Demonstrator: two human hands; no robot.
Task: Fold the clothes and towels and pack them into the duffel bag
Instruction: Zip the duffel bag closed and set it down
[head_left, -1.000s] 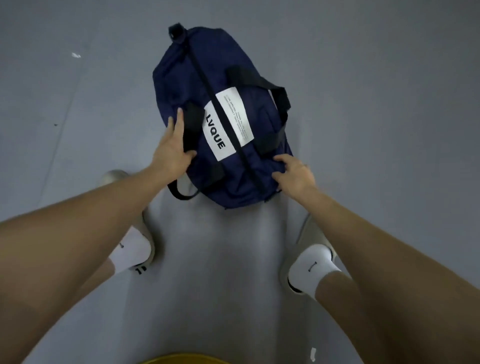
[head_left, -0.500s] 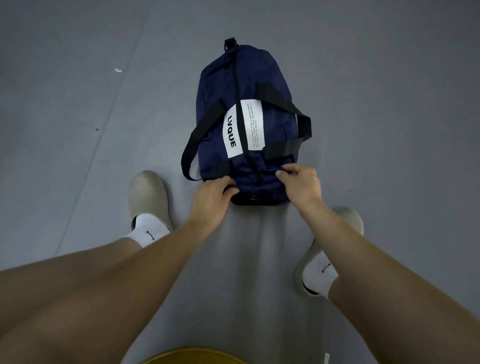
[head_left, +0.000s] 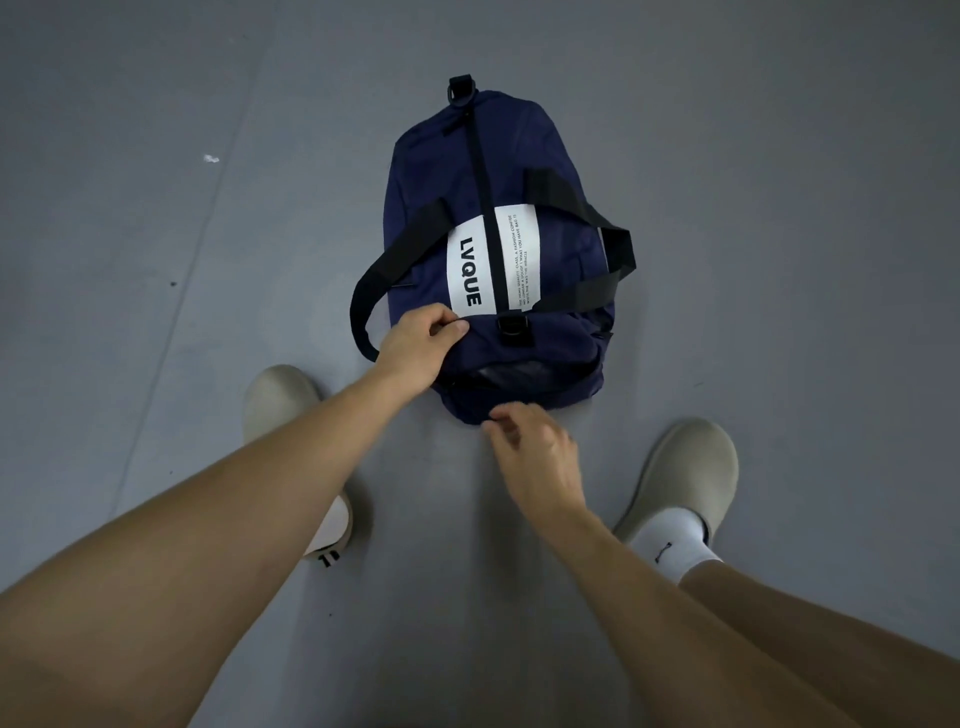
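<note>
A navy duffel bag (head_left: 550, 171) with black straps and a white label lies lengthwise on the grey floor, its top zip running away from me and looking closed. My left hand (head_left: 421, 340) grips the fabric at the bag's near left, just below the label. At the bag's near bottom edge my right hand (head_left: 535, 449) has its fingers curled, its fingertips at the fabric; a grip cannot be made out. No clothes or towels are visible.
My two feet in beige clogs (head_left: 685, 478) and white socks stand on the grey floor (head_left: 208, 260) either side of the bag's near end. A small white scrap (head_left: 210, 158) lies on the floor at the far left.
The bag has turned to lie straight away from me. My left hand moved from the bag's end up onto its near left side. My right hand dropped to the bottom edge.
</note>
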